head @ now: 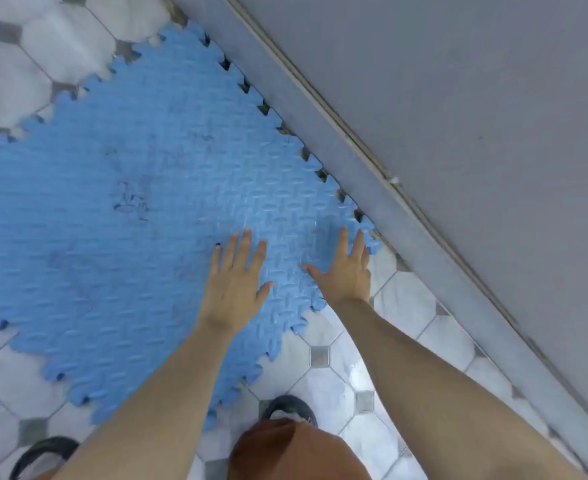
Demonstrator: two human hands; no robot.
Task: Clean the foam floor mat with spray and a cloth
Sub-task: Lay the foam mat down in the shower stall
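We are pressing our left hand (234,282) and right hand (346,271), fingers straight and holding nothing, flat on the mat (119,216); its left edge is running out of view.

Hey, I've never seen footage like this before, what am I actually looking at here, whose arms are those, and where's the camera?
There is no machine here. One camera, worn on a person's head, looks forward and down, so the two bare arms reaching in from the bottom belong to the wearer.

On the floor lies a blue foam mat with jigsaw-shaped edges and a raised pattern. It sits on pale floor tiles and its far edge runs along a grey wall. Some darker smudges show on the mat.

The left hand and the right hand both lie flat on the mat near its corner, fingers straight and spread. Neither holds anything. No spray bottle or cloth is in view.

At the bottom you can see the person's knee in orange-brown cloth and dark footwear.
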